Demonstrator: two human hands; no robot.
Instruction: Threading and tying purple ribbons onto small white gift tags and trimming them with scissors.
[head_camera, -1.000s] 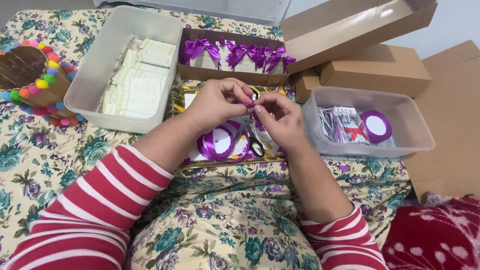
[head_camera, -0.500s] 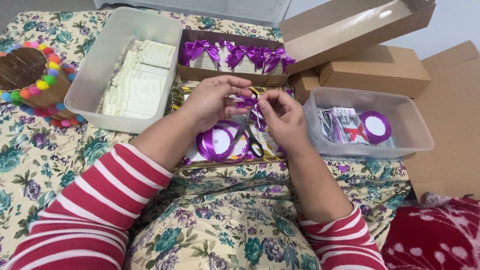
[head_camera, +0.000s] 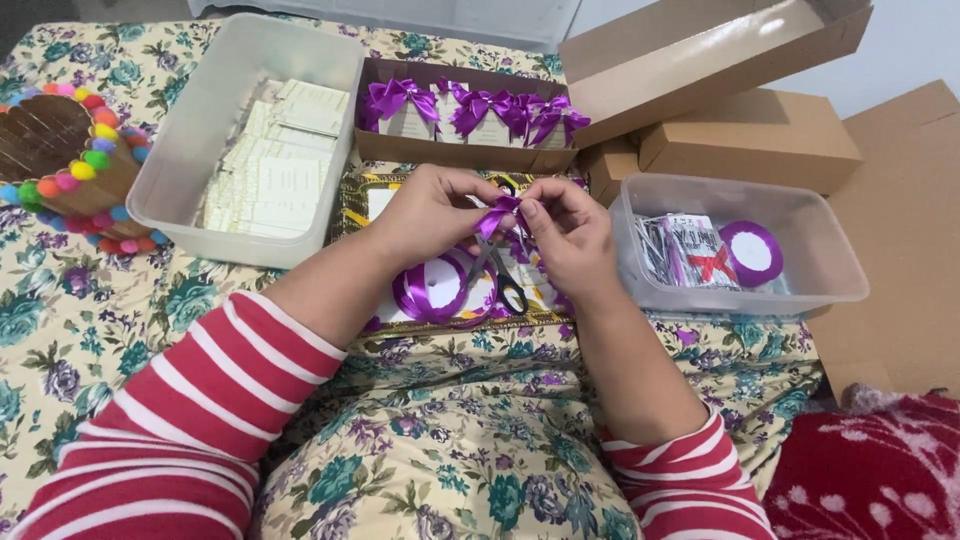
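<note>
My left hand (head_camera: 425, 215) and my right hand (head_camera: 570, 235) meet in the middle of the view, both pinching a small piece of purple ribbon (head_camera: 497, 216) between their fingertips. The ribbon forms a small loop or bow shape. Directly under the hands lie a spool of purple ribbon (head_camera: 432, 290) and a pair of scissors (head_camera: 500, 278) on a patterned tray. Both my arms wear red and white striped sleeves.
A brown box (head_camera: 460, 152) with finished purple bows (head_camera: 478, 105) sits behind the hands. A clear tub of white cards (head_camera: 262, 140) is at left, a clear tub (head_camera: 735, 290) with a ribbon roll at right, cardboard boxes (head_camera: 750, 140) behind, a pom-pom edged basket (head_camera: 60, 160) far left.
The hands have stayed in place, working the purple ribbon with their fingertips; the loop now shows more clearly between them.
</note>
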